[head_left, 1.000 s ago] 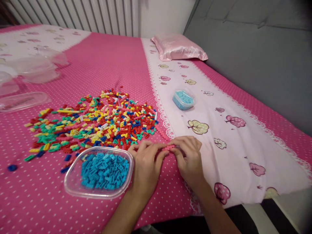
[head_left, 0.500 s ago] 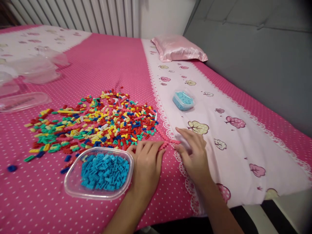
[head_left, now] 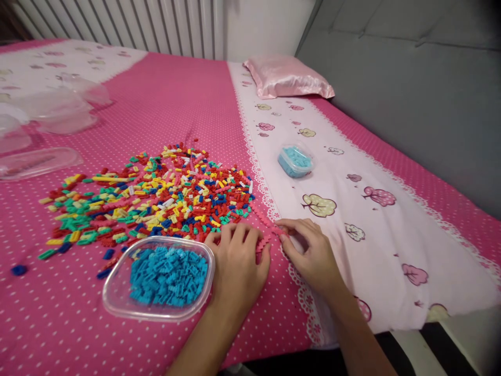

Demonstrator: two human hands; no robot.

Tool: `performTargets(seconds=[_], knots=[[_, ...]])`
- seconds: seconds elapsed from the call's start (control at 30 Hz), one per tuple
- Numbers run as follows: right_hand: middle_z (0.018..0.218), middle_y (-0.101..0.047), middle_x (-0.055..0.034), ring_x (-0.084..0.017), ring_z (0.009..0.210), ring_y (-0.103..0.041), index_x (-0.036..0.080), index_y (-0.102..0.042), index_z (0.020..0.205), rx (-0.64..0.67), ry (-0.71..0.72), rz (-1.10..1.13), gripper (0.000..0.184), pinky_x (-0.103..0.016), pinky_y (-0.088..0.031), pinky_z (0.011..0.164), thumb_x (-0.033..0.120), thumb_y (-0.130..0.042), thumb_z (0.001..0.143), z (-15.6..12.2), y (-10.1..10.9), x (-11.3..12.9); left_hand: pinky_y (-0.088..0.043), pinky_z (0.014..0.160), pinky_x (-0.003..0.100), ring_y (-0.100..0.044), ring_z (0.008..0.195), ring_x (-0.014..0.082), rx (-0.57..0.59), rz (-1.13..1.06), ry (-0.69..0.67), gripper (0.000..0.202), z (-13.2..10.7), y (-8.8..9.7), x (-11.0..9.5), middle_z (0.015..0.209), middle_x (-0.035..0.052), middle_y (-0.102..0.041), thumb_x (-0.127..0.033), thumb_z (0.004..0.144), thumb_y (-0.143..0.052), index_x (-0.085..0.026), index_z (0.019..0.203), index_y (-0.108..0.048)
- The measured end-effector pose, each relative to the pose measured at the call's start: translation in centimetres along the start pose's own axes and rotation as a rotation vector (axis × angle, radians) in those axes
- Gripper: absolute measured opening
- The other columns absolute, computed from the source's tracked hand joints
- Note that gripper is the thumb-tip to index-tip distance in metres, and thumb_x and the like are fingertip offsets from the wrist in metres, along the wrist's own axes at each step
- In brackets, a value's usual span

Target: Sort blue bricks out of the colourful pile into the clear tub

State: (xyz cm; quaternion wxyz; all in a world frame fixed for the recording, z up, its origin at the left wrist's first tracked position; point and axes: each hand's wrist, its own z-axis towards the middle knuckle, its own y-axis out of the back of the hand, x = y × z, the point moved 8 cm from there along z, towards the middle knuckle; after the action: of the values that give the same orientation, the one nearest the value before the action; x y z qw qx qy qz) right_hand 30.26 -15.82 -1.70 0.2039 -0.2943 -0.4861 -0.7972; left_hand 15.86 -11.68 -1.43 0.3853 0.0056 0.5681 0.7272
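Pink polka-dot bed cover [head_left: 191, 99] across most of the frame, with white tree-printed bands [head_left: 332, 177]; white slatted radiator [head_left: 129, 26] at upper left, grey padded headboard [head_left: 410, 99] at upper right.

Head view, sole view. Lower centre: left hand [head_left: 238, 261], fingers bent down over a short pink notched plastic piece [head_left: 263, 244], thumb alongside. Cannot tell how firmly; tips partly hidden. Right of it, right hand [head_left: 313, 250]: thumb and forefinger brought close, apparently pinching the end of a narrow pink notched plastic strip [head_left: 277, 230]. More pink runs from there up and left toward a heap of small multicoloured plastic bricks [head_left: 176, 193], left of centre. One length or several: too small to tell. Clear plastic tub [head_left: 159, 315] of small blue bricks [head_left: 168, 277] at lower left, beside the left hand.

Handling, by judgement: strip very light, stiff, hard to damage; any joints likelier to pop apart than break. Smooth faces may slip, though the notches should give some bite. Soft bedding beneath would yield under pressing. Best hold: tips only, on opposite sides, near a joint.
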Motion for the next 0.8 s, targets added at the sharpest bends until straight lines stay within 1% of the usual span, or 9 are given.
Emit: performTargets(seconds=[0.13, 0.2, 0.27, 0.33, 0.47, 0.57, 0.67, 0.7, 0.8], knots=[[0.1, -0.074, -0.0062, -0.024, 0.096, -0.064, 0.023, -0.073, 0.105, 0.026, -0.009, 0.135, 0.018, -0.043, -0.049, 0.089, 0.02, -0.06, 0.093, 0.0, -0.1, -0.2, -0.027, 0.089, 0.047, -0.061, 0.098, 0.0251, -0.017, -0.09, -0.034, 0.005, 0.0, 0.2, -0.3, 0.095, 0.0005, -0.075, -0.022, 0.09, -0.063, -0.023, 0.093, -0.066], [0.101, -0.073, -0.0068, -0.023, 0.096, -0.065, 0.023, -0.073, 0.106, 0.031, -0.034, 0.193, 0.019, -0.041, -0.051, 0.087, 0.022, -0.059, 0.094, 0.0, -0.1, -0.3, -0.027, 0.091, 0.046, -0.063, 0.096, 0.0232, -0.031, -0.12, -0.04, 0.01, -0.1, 0.3, -0.3, 0.096, -0.0007, -0.076, -0.019, 0.09, -0.063, -0.023, 0.098, -0.066], [0.101, -0.072, -0.0071, -0.022, 0.094, -0.066, 0.022, -0.073, 0.108, 0.044, -0.059, 0.232, 0.02, -0.039, -0.052, 0.086, 0.023, -0.058, 0.094, -0.1, -0.1, -0.4, -0.026, 0.091, 0.046, -0.064, 0.095, 0.0222, -0.033, -0.126, -0.046, 0.02, -0.1, 0.4, -0.4, 0.099, -0.0017, -0.077, -0.017, 0.091, -0.061, -0.025, 0.108, -0.067], [0.101, -0.072, -0.0071, -0.022, 0.094, -0.066, 0.022, -0.073, 0.11, 0.062, -0.066, 0.259, 0.022, -0.038, -0.053, 0.085, 0.024, -0.058, 0.095, -0.1, -0.2, -0.3, -0.026, 0.09, 0.045, -0.065, 0.095, 0.0221, -0.03, -0.118, -0.056, 0.023, -0.2, 0.4, -0.4, 0.1, -0.0017, -0.077, -0.018, 0.093, -0.059, -0.027, 0.113, -0.067], [0.099, -0.071, -0.0063, -0.021, 0.093, -0.066, 0.022, -0.072, 0.114, 0.085, -0.054, 0.278, 0.024, -0.038, -0.052, 0.084, 0.025, -0.058, 0.095, -0.2, -0.2, 0.0, -0.026, 0.087, 0.044, -0.064, 0.093, 0.023, -0.035, -0.097, -0.055, 0.017, 0.0, 0.4, -0.3, 0.097, -0.0004, -0.076, -0.025, 0.097, -0.056, -0.026, 0.109, -0.068], [0.099, -0.072, -0.0058, -0.021, 0.092, -0.066, 0.023, -0.072, 0.11, 0.078, -0.07, 0.312, 0.021, -0.037, -0.052, 0.084, 0.025, -0.06, 0.094, -0.3, -0.3, -0.1, -0.026, 0.087, 0.044, -0.063, 0.093, 0.0231, -0.039, -0.1, -0.066, 0.015, 0.1, 0.4, -0.4, 0.097, -0.0002, -0.075, -0.026, 0.097, -0.057, -0.025, 0.108, -0.068], [0.097, -0.073, -0.0054, -0.021, 0.09, -0.067, 0.023, -0.072, 0.101, 0.009, -0.143, 0.381, 0.013, -0.037, -0.053, 0.083, 0.026, -0.064, 0.091, -0.2, 0.0, -1.0, -0.025, 0.089, 0.044, -0.063, 0.094, 0.0223, -0.028, -0.131, -0.078, 0.012, 0.0, 0.4, -0.5, 0.098, -0.0006, -0.075, -0.022, 0.096, -0.057, -0.024, 0.102, -0.068], [0.095, -0.073, -0.005, -0.021, 0.089, -0.067, 0.023, -0.073, 0.1, -0.023, -0.168, 0.416, 0.013, -0.037, -0.054, 0.082, 0.026, -0.065, 0.09, -0.2, 0.1, -1.3, -0.025, 0.09, 0.044, -0.063, 0.095, 0.0219, -0.021, -0.143, -0.084, 0.012, 0.0, 0.4, -0.6, 0.098, -0.0009, -0.076, -0.021, 0.096, -0.057, -0.024, 0.101, -0.068], [0.098, -0.072, -0.0045, -0.02, 0.091, -0.067, 0.026, -0.074, 0.108, -0.064, -0.186, 0.511, 0.02, -0.036, -0.055, 0.084, 0.026, -0.064, 0.091, -0.2, 0.4, -1.7, -0.024, 0.091, 0.045, -0.064, 0.095, 0.0214, 0.003, -0.163, -0.101, 0.013, -0.1, 0.2, -0.9, 0.097, -0.0015, -0.076, -0.02, 0.096, -0.055, -0.024, 0.099, -0.067]])
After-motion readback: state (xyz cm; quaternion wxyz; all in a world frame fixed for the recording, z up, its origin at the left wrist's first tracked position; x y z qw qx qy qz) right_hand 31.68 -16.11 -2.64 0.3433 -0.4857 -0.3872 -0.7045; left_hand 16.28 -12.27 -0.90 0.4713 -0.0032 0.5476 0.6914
